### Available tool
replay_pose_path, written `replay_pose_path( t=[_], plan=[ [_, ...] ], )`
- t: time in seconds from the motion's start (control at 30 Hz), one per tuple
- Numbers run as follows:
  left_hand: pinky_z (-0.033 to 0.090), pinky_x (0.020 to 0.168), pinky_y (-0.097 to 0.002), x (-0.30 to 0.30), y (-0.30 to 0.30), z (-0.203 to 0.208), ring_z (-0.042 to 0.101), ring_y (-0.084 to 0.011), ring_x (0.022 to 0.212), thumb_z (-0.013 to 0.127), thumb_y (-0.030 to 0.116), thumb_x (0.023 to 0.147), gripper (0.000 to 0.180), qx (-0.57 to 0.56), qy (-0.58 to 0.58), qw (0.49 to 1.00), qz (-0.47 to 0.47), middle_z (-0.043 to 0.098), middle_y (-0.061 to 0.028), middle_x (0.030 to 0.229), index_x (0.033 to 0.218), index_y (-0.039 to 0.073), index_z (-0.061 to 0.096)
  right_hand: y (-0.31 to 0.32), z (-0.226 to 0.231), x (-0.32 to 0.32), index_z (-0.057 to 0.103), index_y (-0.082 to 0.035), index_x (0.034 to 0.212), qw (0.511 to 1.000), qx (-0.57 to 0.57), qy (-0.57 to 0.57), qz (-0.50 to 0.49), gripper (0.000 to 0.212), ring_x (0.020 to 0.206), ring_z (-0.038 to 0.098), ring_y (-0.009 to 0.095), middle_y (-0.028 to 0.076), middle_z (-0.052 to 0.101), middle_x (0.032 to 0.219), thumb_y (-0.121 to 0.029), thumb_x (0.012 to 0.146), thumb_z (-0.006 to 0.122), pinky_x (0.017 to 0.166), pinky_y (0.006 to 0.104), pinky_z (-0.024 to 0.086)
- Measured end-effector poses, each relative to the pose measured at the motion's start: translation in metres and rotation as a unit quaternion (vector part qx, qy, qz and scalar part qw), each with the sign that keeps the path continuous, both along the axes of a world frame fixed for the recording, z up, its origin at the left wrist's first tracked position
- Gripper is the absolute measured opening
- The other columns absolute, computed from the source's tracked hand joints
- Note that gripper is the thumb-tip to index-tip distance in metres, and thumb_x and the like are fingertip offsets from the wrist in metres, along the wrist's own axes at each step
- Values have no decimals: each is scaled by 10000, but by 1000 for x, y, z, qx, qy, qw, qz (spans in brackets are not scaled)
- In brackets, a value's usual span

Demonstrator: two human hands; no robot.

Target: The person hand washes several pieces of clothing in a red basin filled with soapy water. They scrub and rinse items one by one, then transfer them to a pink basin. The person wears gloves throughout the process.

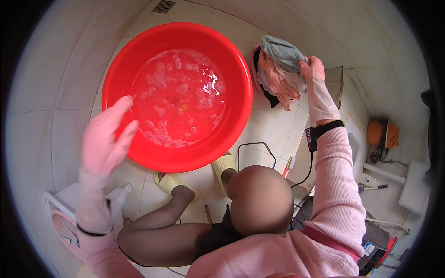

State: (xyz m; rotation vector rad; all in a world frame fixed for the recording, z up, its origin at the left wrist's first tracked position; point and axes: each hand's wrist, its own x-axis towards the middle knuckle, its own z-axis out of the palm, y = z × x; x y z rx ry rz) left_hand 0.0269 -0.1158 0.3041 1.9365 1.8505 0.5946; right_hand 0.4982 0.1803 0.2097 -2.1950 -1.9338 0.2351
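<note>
A large round red basin stands on the floor, holding sudsy water. Over its left rim hovers my left hand in a pink and white rubber glove, fingers apart, with nothing in it. To the right of the basin is a pile of laundry, with peach-coloured cloth and black pieces, in a container mostly hidden beneath. My right hand, gloved the same way, pinches the edge of a grey-green cloth on top of the pile.
My feet in pale yellow slippers are close to the basin's near rim. A brush with a red handle is near my knee. A black cable hangs from a device on my right wrist. A floor drain lies at the far wall.
</note>
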Motion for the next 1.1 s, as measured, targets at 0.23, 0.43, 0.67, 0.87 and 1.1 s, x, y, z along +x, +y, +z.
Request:
replay_pose_path(
  t=[0.23,0.43,0.67,0.87,1.1],
  plan=[
    [361,1109,-415,108,68,-92,414,-326,1350,619,624,868,919,-135,-677,722,49,421,-212,1442,1510,62,277,-86,99,-113,636,29,1058,888,-59,438,132,277,733,609,113,51,627,807,-128,838,698,642,304,508],
    [468,1015,-447,112,93,-133,562,-281,1195,571,430,968,563,-63,-883,432,174,573,-125,1330,1375,49,490,-128,70,-148,601,23,1178,805,-235,352,415,454,1068,634,256,140,674,1035,-167,808,781,901,353,509],
    [518,928,-386,37,47,-186,595,-258,1137,651,31,872,593,-14,-631,661,405,570,-113,1308,1422,41,427,-45,-40,-60,230,-186,1529,930,-171,-319,64,1052,1337,391,403,153,415,1455,-424,690,817,1014,596,373],
    [480,969,-364,44,30,-235,556,-242,1170,649,54,872,703,-134,-504,727,447,544,-118,1327,1490,67,315,-20,-61,-27,403,-165,1440,955,-192,-205,94,767,1160,565,359,179,557,1325,-303,771,752,940,433,489],
    [456,916,-336,37,27,-240,540,-204,1058,641,164,924,637,-183,-361,841,357,521,-125,1145,1475,69,336,-18,30,-48,584,-5,1274,898,-132,420,15,511,863,666,187,109,687,1053,-12,773,685,788,313,541]
  ],
)
